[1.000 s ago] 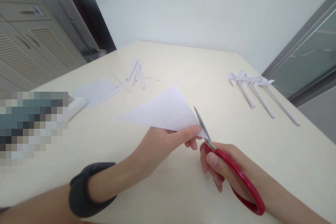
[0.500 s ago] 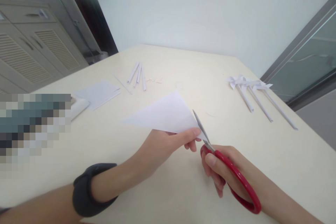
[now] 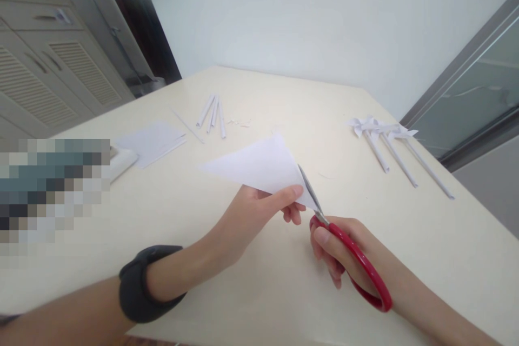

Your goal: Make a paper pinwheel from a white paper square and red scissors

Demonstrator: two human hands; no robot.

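My left hand (image 3: 251, 213) pinches the near corner of a white paper folded into a triangle (image 3: 259, 166), held a little above the cream table (image 3: 284, 292). A dark band sits on that wrist. My right hand (image 3: 344, 251) grips red-handled scissors (image 3: 352, 262). Their grey blades (image 3: 310, 189) lie against the triangle's right corner, close to my left fingertips.
Three finished paper pinwheels on rolled sticks (image 3: 385, 138) lie at the right. Several rolled paper sticks (image 3: 211, 112) and small scraps lie at the back centre. A stack of white sheets (image 3: 152, 140) rests at the left, beside a blurred patch. A louvred cabinet (image 3: 44, 75) stands beyond the table.
Both hands, the paper and the scissors have shifted slightly away from me and to the right. The blades stay at the same corner of the triangle.
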